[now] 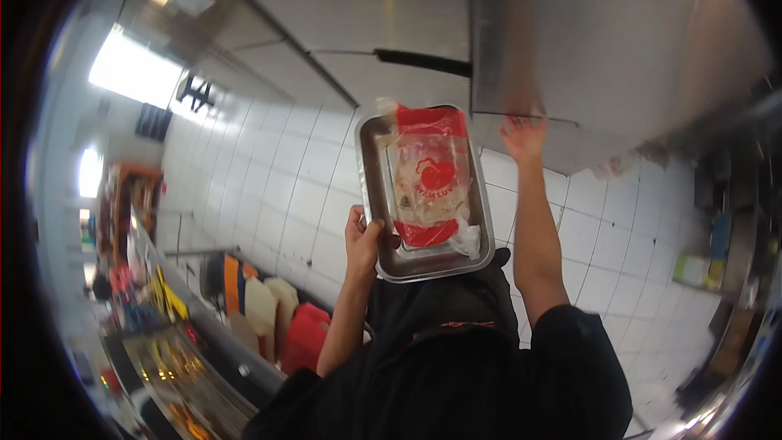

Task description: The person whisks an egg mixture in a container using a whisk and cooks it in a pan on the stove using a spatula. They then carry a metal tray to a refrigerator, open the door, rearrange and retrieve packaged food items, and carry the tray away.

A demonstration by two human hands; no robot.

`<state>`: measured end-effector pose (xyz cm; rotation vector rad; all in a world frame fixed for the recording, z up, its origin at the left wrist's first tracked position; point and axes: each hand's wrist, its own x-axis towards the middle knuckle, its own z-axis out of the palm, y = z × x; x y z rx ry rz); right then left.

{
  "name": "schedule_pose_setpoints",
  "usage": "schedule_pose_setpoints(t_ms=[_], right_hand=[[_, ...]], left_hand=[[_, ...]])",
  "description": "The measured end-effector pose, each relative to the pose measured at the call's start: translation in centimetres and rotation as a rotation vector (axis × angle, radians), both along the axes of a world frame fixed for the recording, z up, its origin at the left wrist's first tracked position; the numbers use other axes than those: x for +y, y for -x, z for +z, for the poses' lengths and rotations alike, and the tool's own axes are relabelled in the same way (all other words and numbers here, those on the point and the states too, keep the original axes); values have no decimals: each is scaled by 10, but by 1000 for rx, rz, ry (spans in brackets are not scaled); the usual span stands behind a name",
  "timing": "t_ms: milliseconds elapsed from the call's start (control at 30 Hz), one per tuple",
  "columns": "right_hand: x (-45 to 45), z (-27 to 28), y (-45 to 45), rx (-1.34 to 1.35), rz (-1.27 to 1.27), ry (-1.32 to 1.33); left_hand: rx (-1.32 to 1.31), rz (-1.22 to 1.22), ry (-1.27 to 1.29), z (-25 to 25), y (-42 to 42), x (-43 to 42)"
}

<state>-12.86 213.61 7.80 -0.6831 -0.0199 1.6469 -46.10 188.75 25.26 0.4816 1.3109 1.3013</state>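
My left hand is closed on the left rim of a rectangular metal tray, thumb over the edge. In the tray lies a clear plastic bag with red bands and a red printed logo, its contents pale and not clear to me. The bag's knotted white end rests near the tray's lower right corner. My right hand reaches to the lower edge of a stainless steel door, its fingers stretched out and slightly blurred. I cannot tell whether they press on the door.
Beside that door is another steel panel with a dark handle slot. White floor tiles run beneath. At the lower left stand a counter with a glass-topped food display, coloured boards and a red container. Shelving lines the right.
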Motion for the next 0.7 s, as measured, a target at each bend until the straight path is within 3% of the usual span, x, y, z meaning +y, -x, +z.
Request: schedule_pose_setpoints(t_ms=[167, 267, 300, 333, 600, 633, 700], right_hand=[[-81, 10, -53, -88, 198, 9], [-160, 16, -103, -83, 154, 173], [-190, 21, -108, -127, 99, -7], [-227, -2, -130, -83, 16, -22], [-450, -24, -200, -105, -537, 79], [-471, -27, -196, -106, -599, 136], [-504, -31, -180, -101, -793, 613]], left_hand=[[15, 74, -33, 9, -17, -13], [-4, 112, -49, 5, -25, -4], [-15, 109, -42, 9, -24, -3], [-28, 109, -54, 5, -22, -6], [-167, -47, -91, -9, 15, 6], [-184, -75, -100, -12, 20, 11], [-215, -146, -111, -17, 30, 20]])
